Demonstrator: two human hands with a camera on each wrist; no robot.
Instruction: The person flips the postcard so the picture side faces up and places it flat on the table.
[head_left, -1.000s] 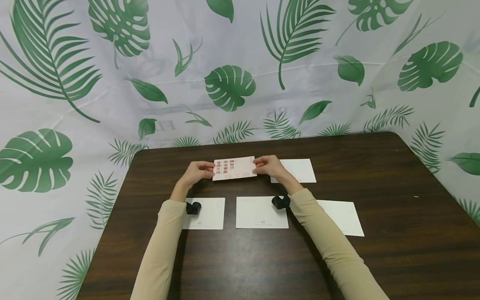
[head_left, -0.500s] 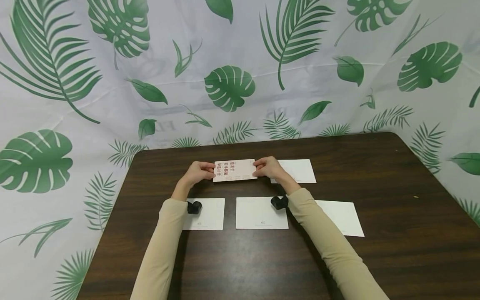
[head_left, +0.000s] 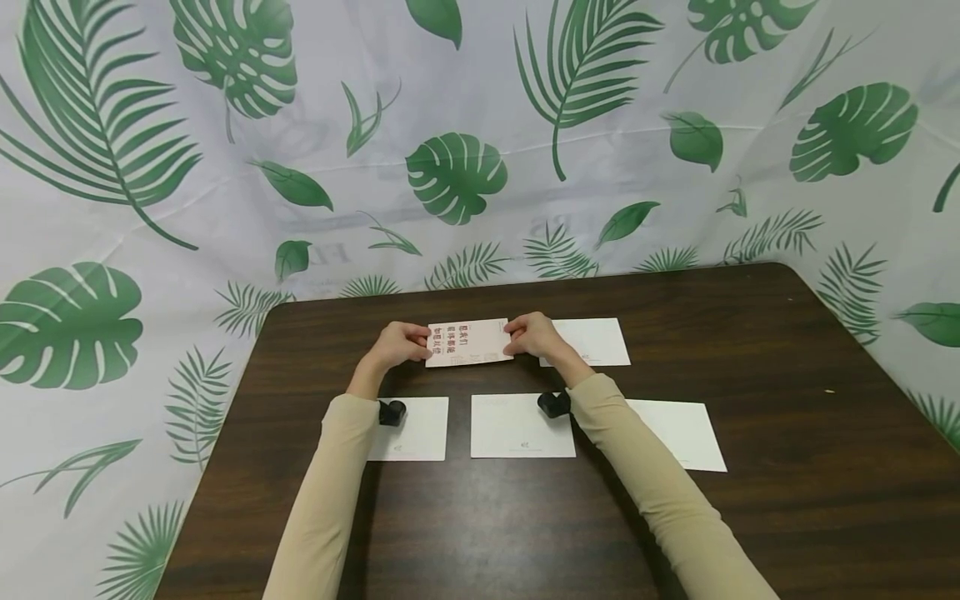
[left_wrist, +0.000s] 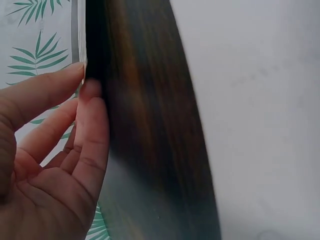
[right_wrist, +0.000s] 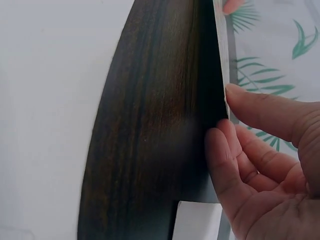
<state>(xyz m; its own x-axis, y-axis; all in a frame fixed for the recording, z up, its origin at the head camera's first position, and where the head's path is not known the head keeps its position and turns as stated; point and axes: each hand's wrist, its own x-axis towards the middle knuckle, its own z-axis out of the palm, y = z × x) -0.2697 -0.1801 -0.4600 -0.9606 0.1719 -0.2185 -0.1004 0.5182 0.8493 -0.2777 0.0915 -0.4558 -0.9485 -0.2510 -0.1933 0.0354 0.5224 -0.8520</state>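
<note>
Reaching up from the bottom left of the frame, our left sleeve (head_left: 322,500) leads to the left hand (head_left: 397,345), whose nearly closed fingers pinch the left end of the printed card (head_left: 467,342), thumb on one face and fingertips on the other. Below this hand lies the left white card (head_left: 423,429), partly covered by the sleeve. The printed card is just below the middle of the frame, red lettering towards us; it seems held clear of the surface (head_left: 465,533). We judge the step in hand to be positioning this card two-handed; the next move seems to call for keeping both pinches steady, so that it neither bows nor slips. Lower down lies the middle white card (head_left: 510,429). Our right hand (head_left: 538,335) mirrors the left, its fingers likewise nearly closed on the right end, the forearm slanting in from the lower right. Partly hidden behind that hand is the upper white card (head_left: 600,340); farther right and lower, the right white card (head_left: 693,433) shows past our right sleeve (head_left: 667,500).
</note>
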